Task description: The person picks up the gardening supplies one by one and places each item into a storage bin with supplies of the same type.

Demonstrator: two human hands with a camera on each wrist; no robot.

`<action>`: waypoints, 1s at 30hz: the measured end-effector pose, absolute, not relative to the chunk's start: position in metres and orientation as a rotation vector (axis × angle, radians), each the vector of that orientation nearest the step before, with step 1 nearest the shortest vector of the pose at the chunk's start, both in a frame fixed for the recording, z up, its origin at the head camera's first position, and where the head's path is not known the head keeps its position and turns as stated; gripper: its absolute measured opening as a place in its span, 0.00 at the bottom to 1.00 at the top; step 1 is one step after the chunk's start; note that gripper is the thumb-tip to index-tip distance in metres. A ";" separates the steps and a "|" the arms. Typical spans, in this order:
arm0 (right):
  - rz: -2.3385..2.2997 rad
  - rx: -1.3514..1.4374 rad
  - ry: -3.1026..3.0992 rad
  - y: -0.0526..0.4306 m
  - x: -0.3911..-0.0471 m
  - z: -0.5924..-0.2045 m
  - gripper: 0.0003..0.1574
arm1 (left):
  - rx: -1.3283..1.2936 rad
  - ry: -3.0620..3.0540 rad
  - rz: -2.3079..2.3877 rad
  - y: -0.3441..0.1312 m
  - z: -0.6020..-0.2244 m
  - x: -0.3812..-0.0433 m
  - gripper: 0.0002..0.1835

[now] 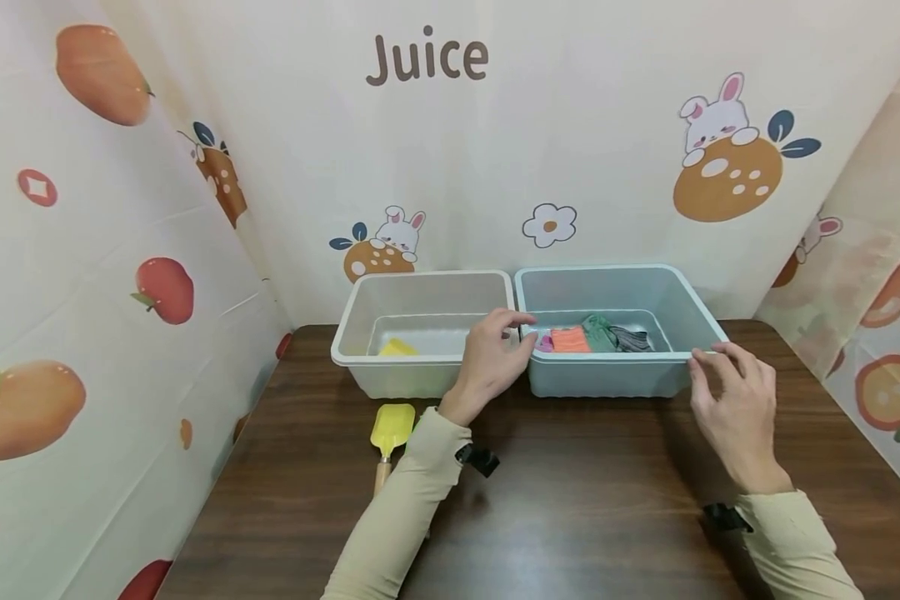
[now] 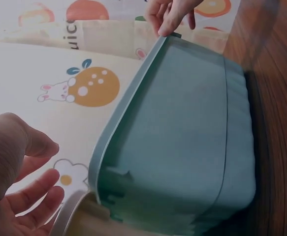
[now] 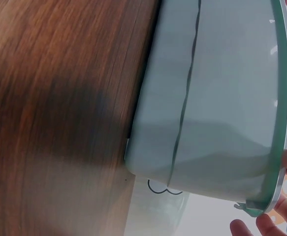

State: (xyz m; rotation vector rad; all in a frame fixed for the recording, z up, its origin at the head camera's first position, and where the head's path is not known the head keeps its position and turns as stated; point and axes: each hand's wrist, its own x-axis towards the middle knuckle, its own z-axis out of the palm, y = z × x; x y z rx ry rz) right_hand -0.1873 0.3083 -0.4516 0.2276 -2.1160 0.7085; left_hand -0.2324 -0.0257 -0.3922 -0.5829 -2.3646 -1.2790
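Observation:
A light blue plastic bin [image 1: 607, 375] stands against the back wall. Inside it lie an orange cloth [image 1: 570, 339], a green cloth [image 1: 598, 333] and a grey striped cloth [image 1: 632, 339], with a bit of pink at the left. My right hand [image 1: 735, 408] grips the bin's rim at its front right corner, thumb and fingers on either side. My left hand [image 1: 495, 357] hovers where the blue bin meets an off-white bin [image 1: 397, 379]; thumb and fingers are apart with nothing between them. In the left wrist view, the left hand's fingers [image 2: 40, 196] are loosely bent beside the rims.
A yellow toy shovel [image 1: 392, 429] with a wooden handle lies before the off-white bin, partly behind my left sleeve; something green peeks out beside it. A yellow item [image 1: 397, 347] is inside the off-white bin. Printed cloth walls [image 1: 615, 125] enclose the dark wooden table [image 1: 585, 500].

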 end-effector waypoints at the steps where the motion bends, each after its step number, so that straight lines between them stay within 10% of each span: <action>1: 0.708 0.227 -2.113 0.308 -0.187 -0.451 0.12 | -0.575 -2.367 -1.277 -0.028 -0.392 -0.231 0.11; 30: 0.725 0.196 -2.195 0.310 -0.185 -0.442 0.13 | -0.587 -2.184 -1.217 -0.093 -0.409 -0.207 0.08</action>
